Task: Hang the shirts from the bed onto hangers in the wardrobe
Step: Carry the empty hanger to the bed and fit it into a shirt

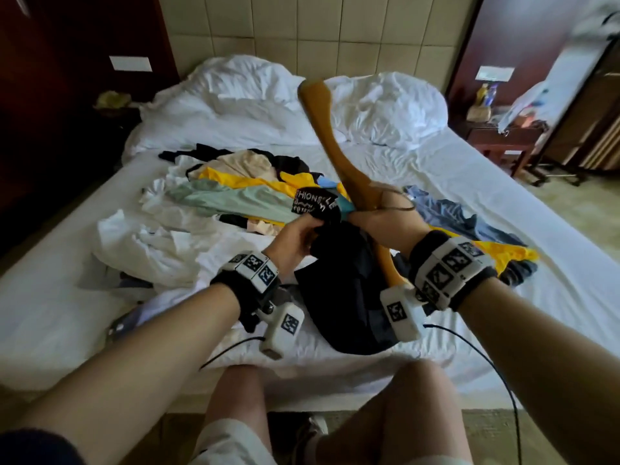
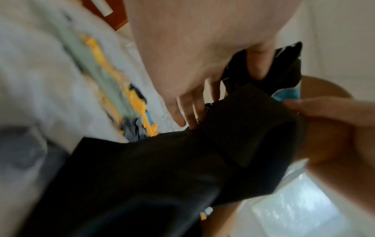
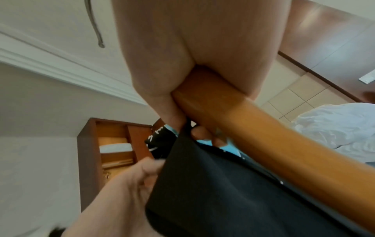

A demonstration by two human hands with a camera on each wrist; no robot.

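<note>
A: At the foot of the bed (image 1: 486,182), we hold a wooden hanger (image 1: 330,139) upright in our right hand (image 1: 385,219), fingers wrapped tight around its middle, so that one arm points down into the black shirt (image 1: 342,290).

B: Our left hand (image 1: 295,236) pinches the shirt's collar edge, thumb and fingers closed on the cloth, apparently to keep the opening spread for that arm.

A: The other shirts (image 1: 235,193) lie heaped on the bed beyond our hands, near the pillows (image 1: 255,85).

B: Above the bed there is free room to lift. The wardrobe (image 3: 113,144) stands open off the bed's left side.
</note>
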